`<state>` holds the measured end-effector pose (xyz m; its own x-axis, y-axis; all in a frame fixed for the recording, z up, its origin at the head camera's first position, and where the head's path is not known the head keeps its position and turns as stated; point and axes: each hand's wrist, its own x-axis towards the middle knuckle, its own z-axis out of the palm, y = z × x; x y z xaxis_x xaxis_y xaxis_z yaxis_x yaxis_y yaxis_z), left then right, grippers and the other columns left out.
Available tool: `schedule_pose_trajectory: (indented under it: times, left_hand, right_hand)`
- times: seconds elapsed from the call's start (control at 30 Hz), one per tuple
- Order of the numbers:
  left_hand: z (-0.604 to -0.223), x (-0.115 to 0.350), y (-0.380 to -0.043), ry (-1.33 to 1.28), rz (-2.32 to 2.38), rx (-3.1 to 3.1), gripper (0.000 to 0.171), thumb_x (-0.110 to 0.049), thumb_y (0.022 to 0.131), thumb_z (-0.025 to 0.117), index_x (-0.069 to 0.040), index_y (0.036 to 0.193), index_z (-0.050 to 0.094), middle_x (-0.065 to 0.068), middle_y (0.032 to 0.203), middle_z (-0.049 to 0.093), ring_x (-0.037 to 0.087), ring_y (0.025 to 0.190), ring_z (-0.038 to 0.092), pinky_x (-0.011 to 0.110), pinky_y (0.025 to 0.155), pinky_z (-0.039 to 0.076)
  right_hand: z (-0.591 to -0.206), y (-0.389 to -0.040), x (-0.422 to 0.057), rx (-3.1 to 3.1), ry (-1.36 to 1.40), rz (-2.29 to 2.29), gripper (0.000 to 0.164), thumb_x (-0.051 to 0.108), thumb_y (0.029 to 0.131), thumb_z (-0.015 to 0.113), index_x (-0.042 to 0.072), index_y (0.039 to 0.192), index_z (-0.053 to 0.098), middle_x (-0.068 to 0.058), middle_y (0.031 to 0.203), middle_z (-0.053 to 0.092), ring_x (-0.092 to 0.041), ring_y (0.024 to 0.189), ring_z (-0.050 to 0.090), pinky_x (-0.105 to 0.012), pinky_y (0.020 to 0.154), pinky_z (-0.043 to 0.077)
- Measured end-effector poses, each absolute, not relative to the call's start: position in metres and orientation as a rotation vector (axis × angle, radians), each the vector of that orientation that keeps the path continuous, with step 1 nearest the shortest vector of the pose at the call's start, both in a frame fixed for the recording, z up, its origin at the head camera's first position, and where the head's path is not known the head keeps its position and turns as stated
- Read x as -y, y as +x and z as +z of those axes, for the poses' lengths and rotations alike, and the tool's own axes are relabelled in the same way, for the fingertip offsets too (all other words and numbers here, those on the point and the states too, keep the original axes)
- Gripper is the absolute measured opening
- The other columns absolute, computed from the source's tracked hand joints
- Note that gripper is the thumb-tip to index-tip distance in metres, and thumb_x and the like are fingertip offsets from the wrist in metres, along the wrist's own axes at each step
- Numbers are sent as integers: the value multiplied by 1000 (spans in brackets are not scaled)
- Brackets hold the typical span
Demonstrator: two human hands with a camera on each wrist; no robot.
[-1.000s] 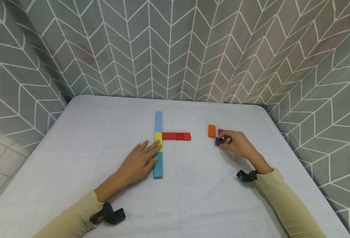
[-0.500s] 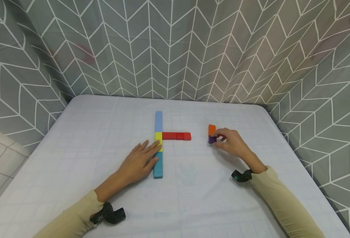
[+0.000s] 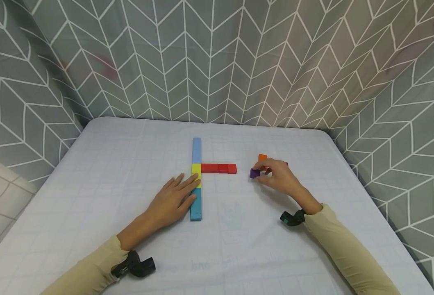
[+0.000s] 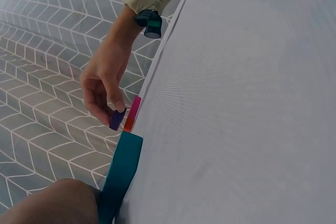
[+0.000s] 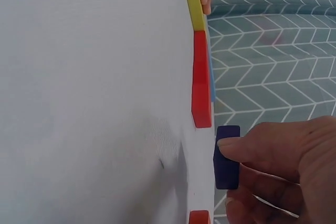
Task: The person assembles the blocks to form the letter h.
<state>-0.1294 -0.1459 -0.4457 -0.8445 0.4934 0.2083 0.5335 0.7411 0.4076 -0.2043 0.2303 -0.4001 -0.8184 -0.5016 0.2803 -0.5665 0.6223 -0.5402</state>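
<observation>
My right hand (image 3: 278, 177) pinches a dark purple block (image 3: 254, 173) between thumb and fingers; the right wrist view shows the thumb across the block's face (image 5: 227, 174), above the cloth. My left hand (image 3: 170, 200) lies with fingers extended, fingertips on a yellow block (image 3: 196, 168) and thumb at a teal block (image 3: 196, 209). A light blue block (image 3: 196, 150) continues that line toward the back. From the yellow block a row of red blocks (image 3: 210, 168) runs rightward, and the purple block hovers a short way beyond its end.
Behind my right hand sits an orange block (image 3: 262, 157), partly covered by the fingers. A magenta block (image 4: 134, 106) shows near it in the left wrist view. Everything lies on a white-clothed table (image 3: 135, 147), with a grey patterned curtain (image 3: 209, 61) behind it.
The right hand has carried the purple block leftward, from beside the magenta block past the front of the orange one, toward the red row. My left hand stays where it was.
</observation>
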Motion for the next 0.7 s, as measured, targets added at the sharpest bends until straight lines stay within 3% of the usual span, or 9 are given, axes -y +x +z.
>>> schedule_pose_trajectory:
  times: [0.7]
  left_hand:
    - [-445,146,-129,-840,-710,2854,54,-35,108,56,-13,157,48,3,164,38,40,152,27,62,121,20]
  right_hand:
    - [-396,-207,-200,2681,1065,1020,30,-7,81,84,1,108,74,-7,106,74,-31,94,67,-43,78,60]
